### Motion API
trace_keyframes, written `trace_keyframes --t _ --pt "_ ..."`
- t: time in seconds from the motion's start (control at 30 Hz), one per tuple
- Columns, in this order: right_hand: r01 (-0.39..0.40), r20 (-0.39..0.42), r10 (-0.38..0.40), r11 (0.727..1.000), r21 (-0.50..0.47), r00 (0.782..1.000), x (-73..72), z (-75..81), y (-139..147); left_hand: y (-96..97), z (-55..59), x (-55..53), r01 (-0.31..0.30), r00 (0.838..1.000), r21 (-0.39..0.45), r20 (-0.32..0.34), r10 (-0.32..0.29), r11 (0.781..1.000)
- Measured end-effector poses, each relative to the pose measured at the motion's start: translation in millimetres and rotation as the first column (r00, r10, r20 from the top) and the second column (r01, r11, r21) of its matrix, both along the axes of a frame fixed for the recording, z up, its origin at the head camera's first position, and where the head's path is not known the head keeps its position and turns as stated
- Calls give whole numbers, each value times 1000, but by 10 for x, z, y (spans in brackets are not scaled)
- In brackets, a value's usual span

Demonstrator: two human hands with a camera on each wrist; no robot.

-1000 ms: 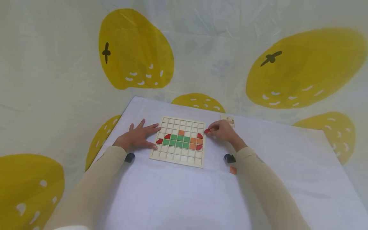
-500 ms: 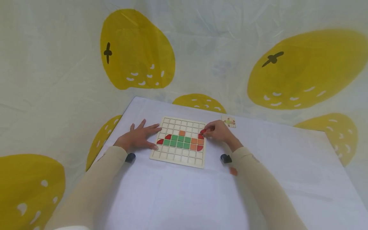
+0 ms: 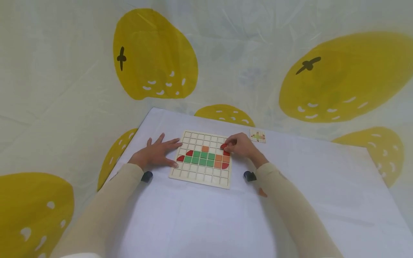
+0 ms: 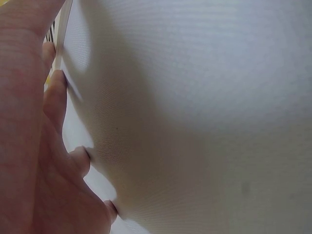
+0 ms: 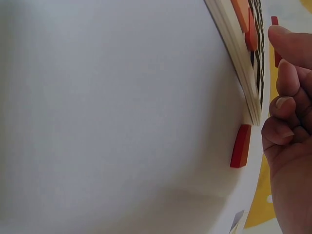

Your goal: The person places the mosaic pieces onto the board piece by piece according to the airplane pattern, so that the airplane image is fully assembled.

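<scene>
A pale wooden grid board [image 3: 200,178] lies on the table, holding green, orange and red tiles in its middle rows. My left hand [image 3: 155,153] rests beside its left edge, fingers spread; in the left wrist view the fingertips [image 4: 57,80] touch the table and the board's side. Over the board's right side, my right hand [image 3: 242,146] pinches a red quarter-round tile [image 3: 223,146] between thumb and forefinger. That red tile [image 5: 275,44] shows partly in the right wrist view, standing clear of the board, with the other fingers curled.
A small patterned card [image 3: 257,136] lies behind the right hand. An orange tile [image 3: 262,192] is partly hidden by the right sleeve. In the right wrist view, a red-sided loose tile [image 5: 240,147] lies near the board. A fruit-print cloth [image 3: 238,71] hangs behind the table.
My right hand has moved left with the red tile, from beside the board to over its right columns. The orange tile is now more covered by the sleeve. The left hand stays put.
</scene>
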State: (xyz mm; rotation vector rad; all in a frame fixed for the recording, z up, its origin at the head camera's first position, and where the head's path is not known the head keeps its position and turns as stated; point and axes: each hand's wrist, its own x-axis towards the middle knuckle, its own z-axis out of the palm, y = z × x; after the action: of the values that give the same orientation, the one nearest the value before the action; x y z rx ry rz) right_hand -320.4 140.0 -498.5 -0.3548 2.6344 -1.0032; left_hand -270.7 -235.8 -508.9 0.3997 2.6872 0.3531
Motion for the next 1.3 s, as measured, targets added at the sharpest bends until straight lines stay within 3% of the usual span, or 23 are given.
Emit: trace_keyframes --t 0.6,0.8,1.3 --pt "-16 40 16 1000 4 999 -117 45 -278 -2 53 8 -17 1000 3 27 17 1000" --pt "-15 33 14 1000 11 999 -119 19 -305 19 21 -4 -7 1000 -1 27 7 1000" --pt "-53 9 53 999 14 999 -164 21 -489 30 79 3 -34 998 4 47 33 999"
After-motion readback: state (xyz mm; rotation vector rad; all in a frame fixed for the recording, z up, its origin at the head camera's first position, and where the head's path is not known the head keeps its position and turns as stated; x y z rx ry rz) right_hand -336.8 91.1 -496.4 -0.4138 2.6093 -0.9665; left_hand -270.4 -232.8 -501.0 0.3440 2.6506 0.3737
